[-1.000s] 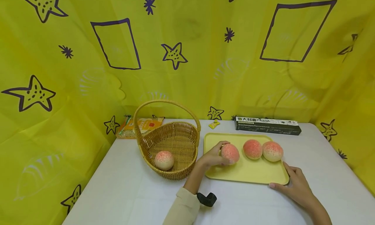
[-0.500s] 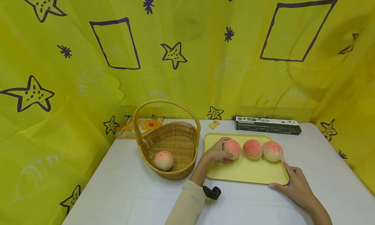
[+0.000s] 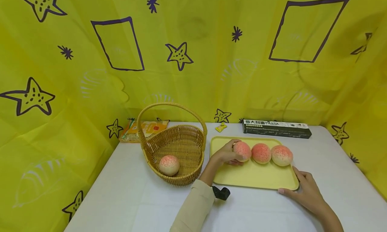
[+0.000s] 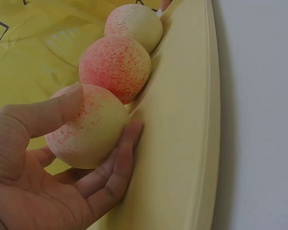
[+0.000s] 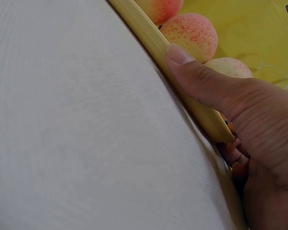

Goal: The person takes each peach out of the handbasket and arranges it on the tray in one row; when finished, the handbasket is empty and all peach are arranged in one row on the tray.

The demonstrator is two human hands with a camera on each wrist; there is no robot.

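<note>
Box (image 3: 276,128) reads "PASTA", "Blackpepperflavorsauce" — left hand (image 3: 225,155) curled round a pinkish ball (image 3: 243,150), right hand (image 3: 306,189) gripping a tray (image 3: 254,177).

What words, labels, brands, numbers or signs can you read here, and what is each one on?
"意大利面": box, top face
"PASTA": box, same face
"Blackpepperflavorsauce": box, dark front
Other print on the box: too small to read
Bag: print too blurred to read
Yellow packet: marks too small to read
</note>
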